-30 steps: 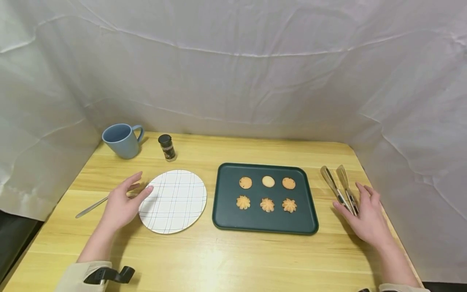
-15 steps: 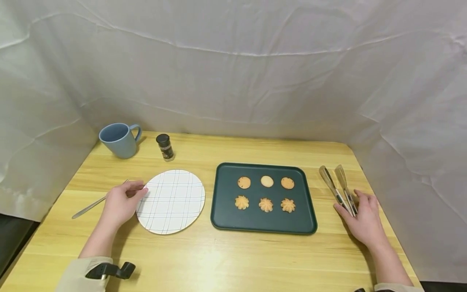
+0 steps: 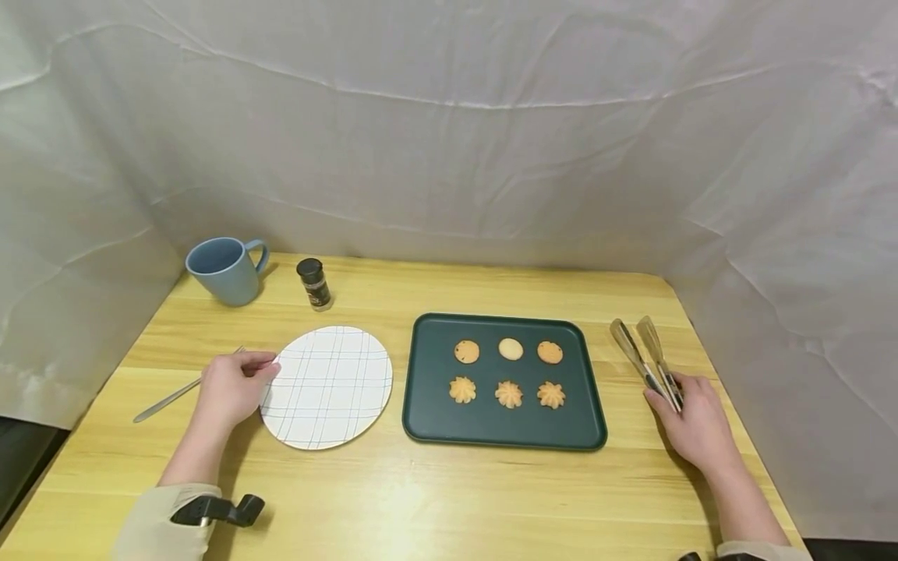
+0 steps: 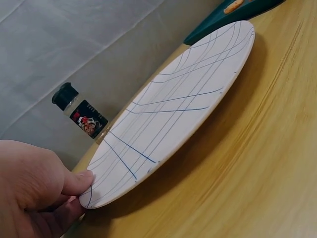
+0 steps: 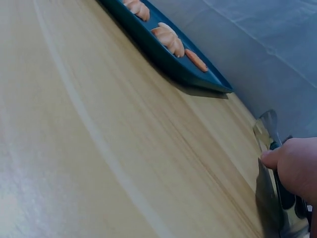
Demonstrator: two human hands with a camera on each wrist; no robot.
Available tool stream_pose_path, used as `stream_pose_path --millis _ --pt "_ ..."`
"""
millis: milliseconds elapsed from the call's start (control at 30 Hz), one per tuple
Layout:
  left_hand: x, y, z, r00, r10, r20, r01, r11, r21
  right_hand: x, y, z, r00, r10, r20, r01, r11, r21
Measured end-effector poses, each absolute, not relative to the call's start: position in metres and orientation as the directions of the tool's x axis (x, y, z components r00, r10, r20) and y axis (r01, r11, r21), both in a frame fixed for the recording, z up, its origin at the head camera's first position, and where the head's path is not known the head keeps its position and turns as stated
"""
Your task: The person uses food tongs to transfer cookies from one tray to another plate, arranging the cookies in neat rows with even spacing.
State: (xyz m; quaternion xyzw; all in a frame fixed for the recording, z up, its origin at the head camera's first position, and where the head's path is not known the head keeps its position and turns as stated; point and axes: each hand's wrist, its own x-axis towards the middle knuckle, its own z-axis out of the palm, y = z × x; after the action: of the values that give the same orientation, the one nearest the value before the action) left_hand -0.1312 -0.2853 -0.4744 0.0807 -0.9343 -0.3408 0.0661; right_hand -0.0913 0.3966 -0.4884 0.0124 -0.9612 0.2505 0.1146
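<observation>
My left hand (image 3: 230, 389) pinches the left rim of a round white plate (image 3: 326, 387) with thin blue checked lines. In the left wrist view the thumb (image 4: 79, 182) lies on top of the plate's edge and fingers are beneath it. On the right, my right hand (image 3: 696, 421) grips metal tongs (image 3: 647, 354) around their sides. The tongs' two flat ends point away from me and stand apart. Part of the tongs' handle is hidden by the hand. Between the hands lies a dark green tray (image 3: 484, 427) bearing several cookies (image 3: 508, 394), some round and some flower-shaped.
A blue mug (image 3: 226, 271) stands at the back left, with a black-capped spice jar (image 3: 314, 284) to its right. A thin metal utensil (image 3: 167, 401) lies left of the plate, partly behind my left hand. Pale cloth (image 3: 449, 156) hangs around the table.
My left hand's fingers have come down from above the plate's left side and closed on its rim. My right hand's fingers have drawn in around the tongs. The view has shifted slightly.
</observation>
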Motion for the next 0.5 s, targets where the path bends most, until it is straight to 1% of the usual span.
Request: stream_pose_path --millis 100,233,367,500 --pt "-0.132 -0.283 -0.473 -0.976 -0.212 0.057 -0.126 0.751 0.648 -0.091 0.397 -0.486 -0.981 0.033 0.194 -0.059 0.89 -0.453" --pt "-0.134 -0.28 -0.474 -0.972 -0.235 0.016 -0.166 0.733 0.66 -0.091 0.396 -0.482 -0.983 0.021 0.185 -0.061 0.903 -0.425" --pt "-0.135 -0.28 -0.476 -0.967 -0.253 -0.026 -0.203 0.706 0.679 -0.09 0.395 -0.476 -0.984 0.03 0.174 -0.049 0.899 -0.435" --pt "-0.136 -0.281 -0.48 -0.962 -0.267 -0.053 -0.227 0.678 0.699 -0.09 0.393 -0.467 -0.985 0.055 0.162 -0.029 0.881 -0.472"
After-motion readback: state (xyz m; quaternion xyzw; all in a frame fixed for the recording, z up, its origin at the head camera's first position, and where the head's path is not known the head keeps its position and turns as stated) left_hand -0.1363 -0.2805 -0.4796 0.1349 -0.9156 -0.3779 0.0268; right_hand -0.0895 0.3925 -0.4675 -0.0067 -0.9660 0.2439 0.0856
